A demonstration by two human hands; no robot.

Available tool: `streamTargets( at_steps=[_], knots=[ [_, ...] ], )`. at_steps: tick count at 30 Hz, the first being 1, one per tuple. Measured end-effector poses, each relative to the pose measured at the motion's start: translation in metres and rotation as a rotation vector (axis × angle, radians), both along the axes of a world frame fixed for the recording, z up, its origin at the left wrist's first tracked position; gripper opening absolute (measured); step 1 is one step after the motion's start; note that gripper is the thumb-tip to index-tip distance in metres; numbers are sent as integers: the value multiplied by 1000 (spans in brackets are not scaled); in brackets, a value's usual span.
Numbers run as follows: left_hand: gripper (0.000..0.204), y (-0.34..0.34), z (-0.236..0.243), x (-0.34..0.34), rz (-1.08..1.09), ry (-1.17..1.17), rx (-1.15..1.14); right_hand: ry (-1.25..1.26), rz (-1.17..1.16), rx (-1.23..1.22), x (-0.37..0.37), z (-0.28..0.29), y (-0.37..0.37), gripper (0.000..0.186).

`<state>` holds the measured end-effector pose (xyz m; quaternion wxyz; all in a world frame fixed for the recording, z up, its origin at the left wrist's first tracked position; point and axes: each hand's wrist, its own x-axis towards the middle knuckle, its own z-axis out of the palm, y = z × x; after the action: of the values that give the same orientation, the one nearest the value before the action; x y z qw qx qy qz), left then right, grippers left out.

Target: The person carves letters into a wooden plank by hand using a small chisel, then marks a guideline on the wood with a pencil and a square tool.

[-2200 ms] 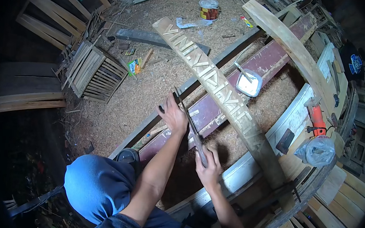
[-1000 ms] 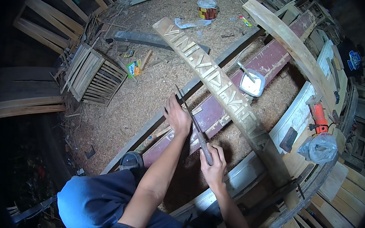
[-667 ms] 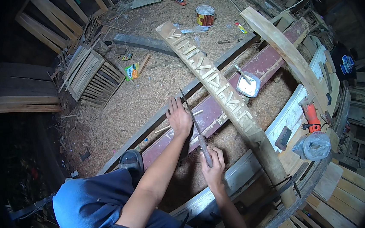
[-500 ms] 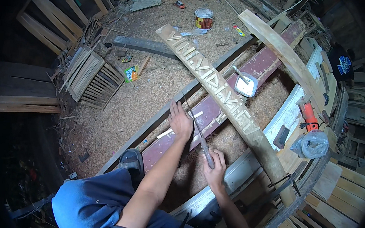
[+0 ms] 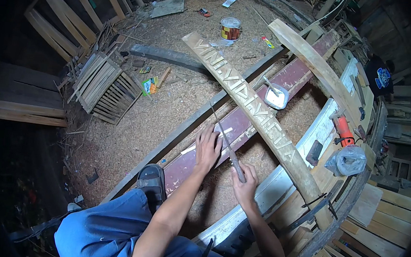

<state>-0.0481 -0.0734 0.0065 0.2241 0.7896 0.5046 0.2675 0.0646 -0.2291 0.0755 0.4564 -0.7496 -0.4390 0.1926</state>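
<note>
In my right hand (image 5: 245, 182), fingers wrapped round the handle, is a long narrow hand saw (image 5: 228, 149). Its thin blade slants up and left across a maroon board (image 5: 183, 170); the teeth are too small to see. My left hand (image 5: 207, 150) presses a thin pale wood strip (image 5: 189, 149) onto that board, fingers close together beside the blade. The strip shows on both sides of the fingers. Beyond the saw, a long plank (image 5: 246, 98) with raised wooden letter pieces crosses over the maroon board. A white tub (image 5: 276, 96) with a stick in it stands past the plank.
A clamp (image 5: 322, 203) grips the plank's near end. To the right lie an orange power tool (image 5: 343, 129), a clear plastic bag (image 5: 350, 160) and a dark block (image 5: 314, 153). A paint can (image 5: 230, 30) stands on the sawdust-covered floor. My sandalled foot (image 5: 151, 182) is beside the maroon board.
My left hand has shifted right and nearer along the strip, its fingers drawn closer together. The saw has slid slightly forward in my right hand. The whole view has shifted a little.
</note>
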Motion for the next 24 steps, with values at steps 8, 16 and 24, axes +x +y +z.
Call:
streamTargets(
  at_steps=[8, 16, 24],
  knots=[
    [17, 3, 2, -8, 2, -59, -11, -29, -21, 48, -2, 8, 6, 27],
    [17, 3, 0, -8, -13, -40, -14, -61, -39, 55, -5, 10, 3, 25],
    [21, 1, 0, -10, -16, 16, -24, -31, -22, 64, -10, 8, -3, 25]
  ],
)
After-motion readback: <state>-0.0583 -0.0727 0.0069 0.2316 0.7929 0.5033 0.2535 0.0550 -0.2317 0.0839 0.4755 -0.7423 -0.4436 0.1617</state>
